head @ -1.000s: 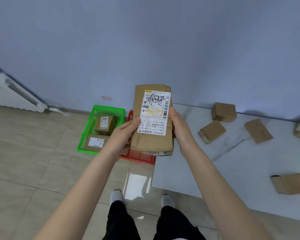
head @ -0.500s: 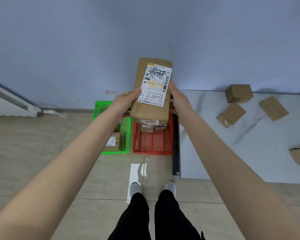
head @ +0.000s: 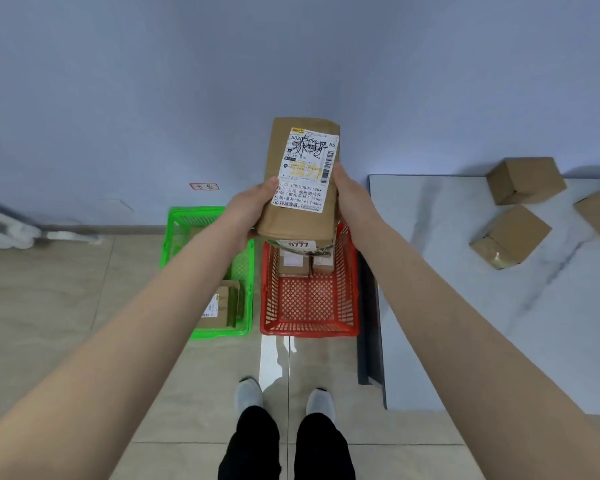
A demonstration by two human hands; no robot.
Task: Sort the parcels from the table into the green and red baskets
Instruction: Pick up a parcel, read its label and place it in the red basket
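Directly above the far end of the red plastic mesh basket (head: pixel 309 329), the tall brown cardboard parcel (head: pixel 302 181) stands upright, left hand (head: pixel 253 209) and right hand (head: pixel 350 199) clasping its lower sides; the green plastic mesh basket (head: pixel 219 334) sits just left.

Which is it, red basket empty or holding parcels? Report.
Not empty. The red basket holds at least two small boxes at its far end.
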